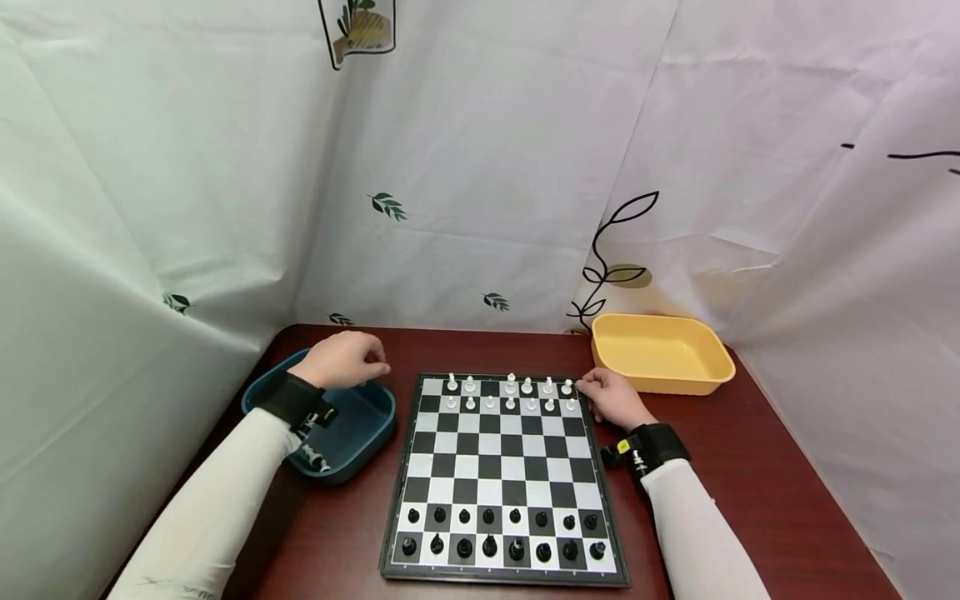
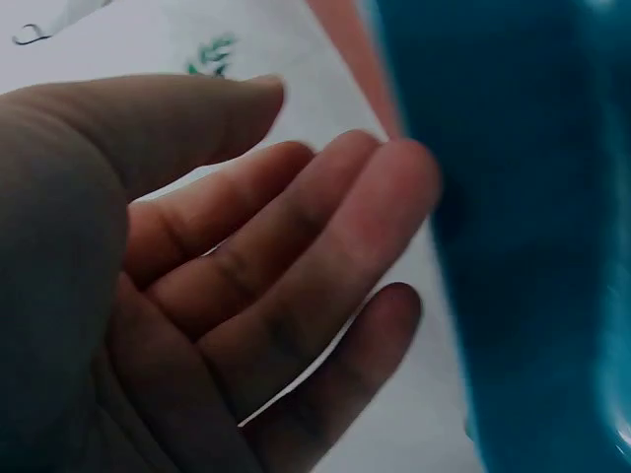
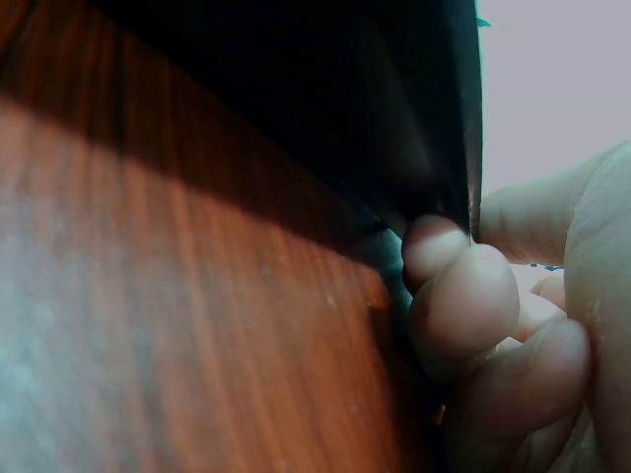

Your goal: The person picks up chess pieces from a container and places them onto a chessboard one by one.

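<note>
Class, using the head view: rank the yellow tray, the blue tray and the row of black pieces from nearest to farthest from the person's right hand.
From the right hand, at the board's far right corner:
1. Yellow tray, just beyond it to the right.
2. Black pieces, on the board's near rows.
3. Blue tray, across the board on the left, under the left hand.

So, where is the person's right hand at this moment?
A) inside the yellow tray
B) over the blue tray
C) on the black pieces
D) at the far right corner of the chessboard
D: the right hand touches the far right corner of the chessboard, beside the white pieces.
</note>
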Motion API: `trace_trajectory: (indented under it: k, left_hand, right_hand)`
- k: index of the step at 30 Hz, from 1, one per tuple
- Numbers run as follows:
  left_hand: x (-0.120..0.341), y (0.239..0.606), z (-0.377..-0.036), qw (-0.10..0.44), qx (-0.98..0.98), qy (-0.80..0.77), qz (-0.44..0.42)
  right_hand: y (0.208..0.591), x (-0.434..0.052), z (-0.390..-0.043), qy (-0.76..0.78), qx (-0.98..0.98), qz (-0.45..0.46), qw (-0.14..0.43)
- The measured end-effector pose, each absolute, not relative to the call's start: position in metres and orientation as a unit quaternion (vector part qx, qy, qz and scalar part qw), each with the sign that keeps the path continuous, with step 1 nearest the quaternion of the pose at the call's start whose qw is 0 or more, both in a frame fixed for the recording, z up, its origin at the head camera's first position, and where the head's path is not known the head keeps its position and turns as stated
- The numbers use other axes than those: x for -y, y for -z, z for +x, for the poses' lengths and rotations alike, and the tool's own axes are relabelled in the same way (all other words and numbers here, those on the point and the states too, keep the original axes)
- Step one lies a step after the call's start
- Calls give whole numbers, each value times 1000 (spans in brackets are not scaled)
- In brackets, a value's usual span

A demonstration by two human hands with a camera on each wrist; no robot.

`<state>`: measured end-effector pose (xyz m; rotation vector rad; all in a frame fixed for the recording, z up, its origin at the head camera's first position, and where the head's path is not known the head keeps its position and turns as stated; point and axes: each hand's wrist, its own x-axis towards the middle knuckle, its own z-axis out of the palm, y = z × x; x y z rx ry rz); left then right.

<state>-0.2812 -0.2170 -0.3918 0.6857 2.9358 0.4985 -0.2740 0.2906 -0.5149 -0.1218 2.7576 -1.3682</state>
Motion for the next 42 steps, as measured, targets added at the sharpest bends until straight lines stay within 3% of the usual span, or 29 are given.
trace_trajectory:
  k: [10, 21, 42]
  left_hand:
    - [240, 401, -266, 61, -966, -104, 230]
    - [254, 410, -256, 214, -957, -105, 164]
    - [268, 411, -240, 280, -946, -105, 122]
  right_hand:
    - [518, -290, -274, 445, -894, -40, 28]
    - [515, -290, -274, 454, -889, -43, 31]
    - [516, -290, -273, 461, -886, -34, 33]
